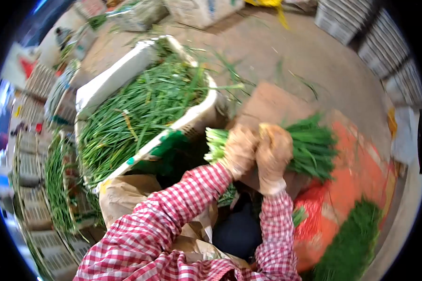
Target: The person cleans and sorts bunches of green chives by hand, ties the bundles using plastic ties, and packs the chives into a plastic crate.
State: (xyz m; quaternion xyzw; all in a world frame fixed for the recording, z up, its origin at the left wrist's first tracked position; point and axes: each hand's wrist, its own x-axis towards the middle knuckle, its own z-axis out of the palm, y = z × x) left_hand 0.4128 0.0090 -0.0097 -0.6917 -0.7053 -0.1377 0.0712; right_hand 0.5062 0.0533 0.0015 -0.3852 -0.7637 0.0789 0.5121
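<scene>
A bunch of chives [312,146] lies crosswise before me, its pale stem ends to the left and its green leaves fanned to the right. My left hand [241,149], in a thin translucent glove, is closed around the stems near the pale ends. Right beside it, my gloved right hand [273,152] grips the same bunch further toward the leaves. A small yellowish patch shows at the top of the right hand; I cannot tell what it is. Beneath the bunch is a brown board [267,100]. My fingers hide the middle of the bunch.
A white crate [199,114] heaped with loose chives [140,112] stands at my left. On the right, an orange sheet [356,171] covers the floor, with a red net bag [310,213] and a pile of chives [351,241]. Stacked crates [384,42] stand at the far right.
</scene>
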